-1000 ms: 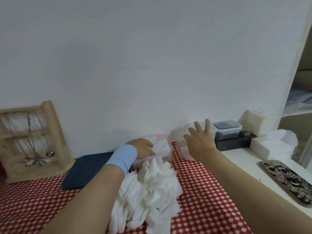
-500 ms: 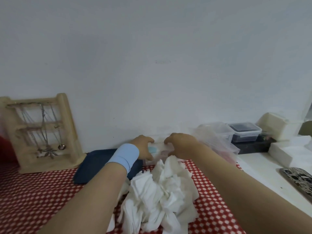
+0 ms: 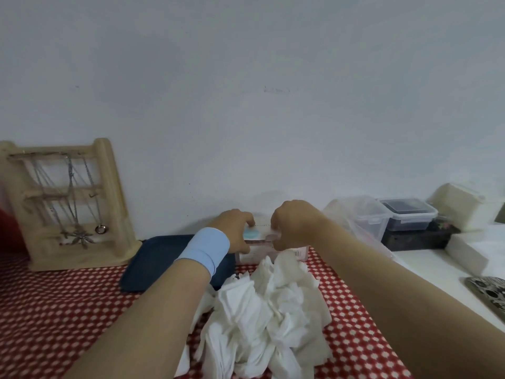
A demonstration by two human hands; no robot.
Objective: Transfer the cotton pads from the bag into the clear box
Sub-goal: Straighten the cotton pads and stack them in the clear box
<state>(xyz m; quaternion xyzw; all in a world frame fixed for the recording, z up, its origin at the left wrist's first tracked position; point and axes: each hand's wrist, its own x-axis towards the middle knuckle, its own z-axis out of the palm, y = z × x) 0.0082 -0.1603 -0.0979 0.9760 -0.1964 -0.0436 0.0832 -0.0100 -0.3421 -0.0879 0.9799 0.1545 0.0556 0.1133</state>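
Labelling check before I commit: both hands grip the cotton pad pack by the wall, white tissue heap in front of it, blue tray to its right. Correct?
One thing is off. The head view shows the left hand and right hand gripping the cotton pad pack by the wall, with the tissue heap in front, but the blue tray lies to its left, not its right.
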